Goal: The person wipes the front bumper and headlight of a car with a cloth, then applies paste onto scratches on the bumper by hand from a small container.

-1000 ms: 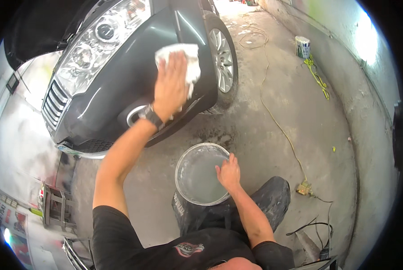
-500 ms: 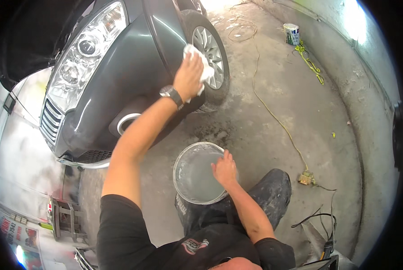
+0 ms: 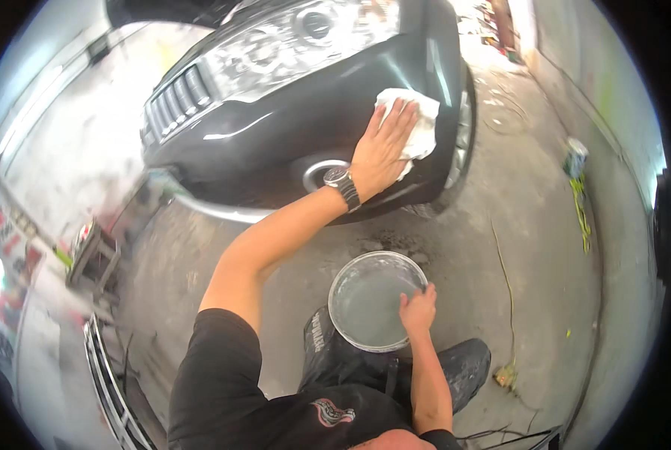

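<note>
My left hand (image 3: 384,146), with a watch on its wrist, presses a white cloth (image 3: 424,124) flat against the dark grey front bumper (image 3: 275,146) of a car. Its fingers lie outstretched over the cloth, near the bumper's corner. Above is the clear headlight (image 3: 298,41), and a pale-ringed round opening (image 3: 316,177) lies beside my wrist. Between my knees stands a round bucket (image 3: 333,307) of cloudy grey water. My right hand (image 3: 419,309) grips the bucket's right rim, thumb on the inner side.
Along the right wall stand a paint can (image 3: 575,157) and a tangled yellow-green strap (image 3: 579,214). A yellow cord (image 3: 509,300) runs over the concrete to a small yellowish box (image 3: 505,376). A stand (image 3: 94,255) and a slatted frame (image 3: 109,382) are at left.
The view has swung left, so the car front appears farther right. My left hand and the cloth have moved from beside the wheel arch onto the bumper face. My right hand stays at the bucket rim.
</note>
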`<action>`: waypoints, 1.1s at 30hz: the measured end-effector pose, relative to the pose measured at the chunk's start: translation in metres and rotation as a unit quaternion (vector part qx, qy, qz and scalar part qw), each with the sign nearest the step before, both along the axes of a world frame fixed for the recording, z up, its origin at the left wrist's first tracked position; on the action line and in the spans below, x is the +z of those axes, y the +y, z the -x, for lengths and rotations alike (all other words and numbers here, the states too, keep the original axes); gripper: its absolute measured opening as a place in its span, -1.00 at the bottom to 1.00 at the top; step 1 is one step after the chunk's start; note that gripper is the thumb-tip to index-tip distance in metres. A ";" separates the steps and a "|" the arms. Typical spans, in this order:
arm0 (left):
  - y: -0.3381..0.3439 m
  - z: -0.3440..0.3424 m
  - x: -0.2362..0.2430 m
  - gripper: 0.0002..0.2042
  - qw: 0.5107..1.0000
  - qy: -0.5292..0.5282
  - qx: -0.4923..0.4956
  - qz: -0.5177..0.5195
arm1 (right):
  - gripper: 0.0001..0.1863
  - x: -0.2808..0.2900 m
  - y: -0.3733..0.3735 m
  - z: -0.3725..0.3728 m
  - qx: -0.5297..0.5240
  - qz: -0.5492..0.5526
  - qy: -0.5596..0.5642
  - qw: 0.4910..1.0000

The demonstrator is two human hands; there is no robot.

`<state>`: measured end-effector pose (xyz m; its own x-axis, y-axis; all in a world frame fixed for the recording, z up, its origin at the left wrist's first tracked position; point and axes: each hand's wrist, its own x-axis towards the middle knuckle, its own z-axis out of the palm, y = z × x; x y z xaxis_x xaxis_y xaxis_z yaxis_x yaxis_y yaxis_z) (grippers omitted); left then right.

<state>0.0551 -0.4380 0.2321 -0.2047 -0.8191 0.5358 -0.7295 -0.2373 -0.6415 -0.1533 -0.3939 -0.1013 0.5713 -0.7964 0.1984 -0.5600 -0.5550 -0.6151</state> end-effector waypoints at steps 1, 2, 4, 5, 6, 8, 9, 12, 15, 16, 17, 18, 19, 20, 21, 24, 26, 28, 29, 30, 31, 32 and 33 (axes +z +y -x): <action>0.015 -0.005 0.011 -0.15 1.000 0.005 0.015 0.011 | -0.54 0.001 0.001 0.003 -0.008 -0.008 0.000 1.000; 0.034 -0.012 0.025 -0.14 0.998 0.043 -0.001 0.035 | -0.54 0.002 0.006 0.002 0.011 0.003 0.002 1.000; 0.070 -0.031 0.042 -0.07 0.993 0.093 -0.013 0.067 | -0.54 0.007 0.010 0.002 0.010 0.012 -0.007 1.000; 0.089 -0.043 0.044 -0.07 0.993 0.093 -0.004 0.076 | -0.54 0.007 0.010 0.001 0.021 0.020 -0.005 1.000; 0.107 -0.054 0.043 -0.04 0.987 0.130 0.008 0.097 | -0.55 0.008 0.010 0.001 0.013 0.023 0.008 1.000; 0.144 -0.081 0.042 0.01 0.972 0.192 0.038 0.133 | -0.56 0.009 0.010 0.000 0.009 0.029 0.022 0.999; 0.162 -0.097 0.041 -0.01 0.966 0.195 0.046 0.162 | -0.56 0.010 0.010 -0.001 0.012 0.026 0.027 0.999; 0.214 -0.150 0.034 -0.03 0.939 0.239 0.034 0.243 | -0.58 0.008 0.009 -0.001 0.012 0.034 0.043 0.998; 0.250 -0.183 0.026 -0.06 0.918 0.269 0.015 0.291 | -0.58 0.007 0.006 -0.001 0.008 0.035 0.049 0.998; 0.256 -0.194 0.020 -0.07 0.914 0.271 0.007 0.302 | -0.57 0.008 0.005 -0.001 0.003 0.028 0.050 0.998; 0.262 -0.202 0.015 -0.09 0.911 0.273 -0.001 0.310 | -0.57 0.007 0.005 -0.003 -0.006 0.023 0.049 0.999; 0.262 -0.203 0.010 -0.09 0.909 0.277 0.016 0.311 | -0.57 0.004 0.004 -0.004 -0.001 0.018 0.048 0.999; 0.269 -0.206 0.008 -0.09 0.920 0.265 0.038 0.288 | -0.57 0.003 0.007 -0.006 0.008 0.012 0.044 0.999; 0.268 -0.203 0.007 -0.08 0.934 0.223 0.053 0.273 | -0.57 0.005 0.006 -0.007 -0.006 0.007 0.042 0.999; 0.261 -0.200 0.004 -0.07 0.936 0.222 0.050 0.269 | -0.56 0.007 0.006 -0.008 0.002 -0.001 0.051 0.999; 0.220 -0.168 0.009 -0.06 0.940 0.219 0.014 0.261 | -0.56 0.004 0.005 -0.007 -0.007 0.007 0.056 0.998; 0.193 -0.140 0.020 -0.03 0.947 0.209 -0.003 0.244 | -0.57 0.005 0.005 -0.006 -0.018 0.020 0.051 0.998; 0.163 -0.108 0.033 0.00 0.958 0.194 0.008 0.211 | -0.57 0.010 0.007 -0.005 -0.005 -0.004 0.053 0.999; 0.144 -0.097 0.035 0.00 0.964 0.178 0.002 0.197 | -0.57 0.010 0.006 -0.003 -0.011 -0.007 0.052 0.999; 0.125 -0.085 0.039 -0.01 0.968 0.171 -0.001 0.186 | -0.55 0.009 0.005 -0.001 -0.004 -0.012 0.049 0.999; 0.107 -0.071 0.046 -0.02 0.971 0.161 -0.003 0.174 | -0.53 0.009 0.005 0.000 0.005 -0.018 0.045 0.999; 0.087 -0.059 0.051 -0.04 0.975 0.145 -0.011 0.169 | -0.53 0.007 0.003 0.000 0.000 -0.018 0.044 0.999; 0.067 -0.051 0.054 -0.05 0.978 0.126 -0.016 0.164 | -0.54 0.002 0.003 -0.001 -0.004 -0.013 0.041 0.999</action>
